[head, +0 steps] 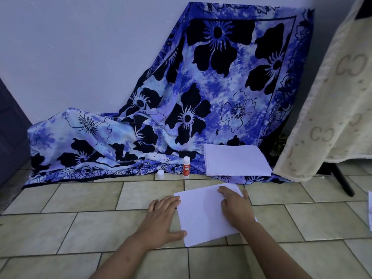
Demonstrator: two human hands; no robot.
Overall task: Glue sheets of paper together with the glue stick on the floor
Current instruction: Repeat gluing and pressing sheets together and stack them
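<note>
**On tiled floor: both hands flat on sheet**

On the tiles, the paper sheet (203,216) lies pressed beneath both palms. Left hand (163,216) splays across its left edge; right hand (235,208) rests flat, fingers extended. Neither grips. The glue stick (186,167) stands upright beyond.

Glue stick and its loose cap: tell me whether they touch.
Apart. The head view shows the upright glue stick and the cap standing separately, with patterned cloth and floor visible between them.

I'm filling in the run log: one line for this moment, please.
left hand flat on sheet's left edge | right hand pressing sheet | glue stick upright, uncapped | cap beside
</note>
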